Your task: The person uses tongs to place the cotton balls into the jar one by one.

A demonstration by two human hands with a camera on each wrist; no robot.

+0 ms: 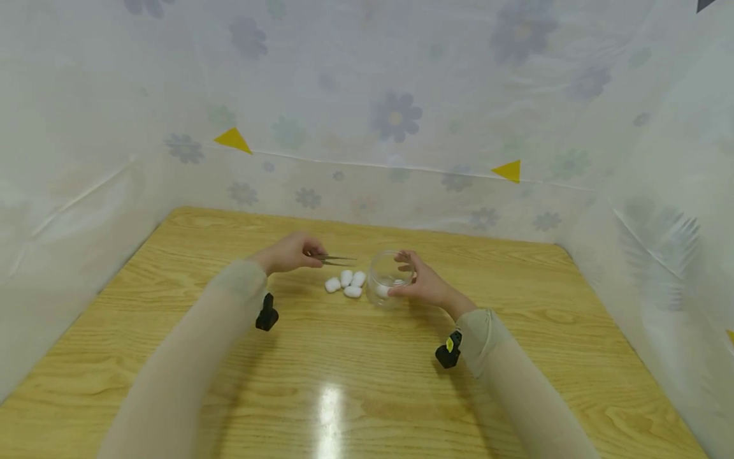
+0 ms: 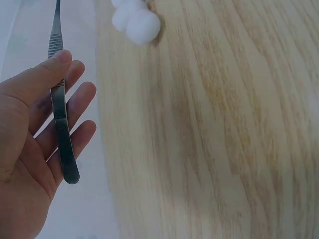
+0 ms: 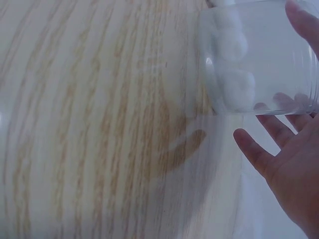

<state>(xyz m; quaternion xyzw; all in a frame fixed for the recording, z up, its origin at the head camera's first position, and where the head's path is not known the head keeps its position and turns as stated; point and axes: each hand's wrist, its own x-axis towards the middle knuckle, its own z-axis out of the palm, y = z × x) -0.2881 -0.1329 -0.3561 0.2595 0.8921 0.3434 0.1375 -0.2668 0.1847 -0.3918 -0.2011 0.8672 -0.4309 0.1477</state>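
Note:
My left hand (image 1: 294, 253) pinches metal tweezers (image 2: 61, 114) between thumb and fingers. Their tips point right, over the table and just behind several white cotton balls (image 1: 352, 291). The tweezer arms stand apart, with nothing visible between the tips. A clear glass jar (image 1: 378, 266) stands just right of the cotton balls. Round its right side, my right hand (image 1: 427, 282) holds it, thumb in front and fingers behind. White cotton shows low inside the jar (image 3: 269, 35) in the head view; in the right wrist view, white lumps appear through the glass near its base.
The wooden table (image 1: 338, 357) reaches back to a flower-patterned white curtain (image 1: 344, 95) hung around it. Yellow triangles (image 1: 507, 171) mark the back curtain. A black wrist camera (image 1: 266, 312) sits at each forearm.

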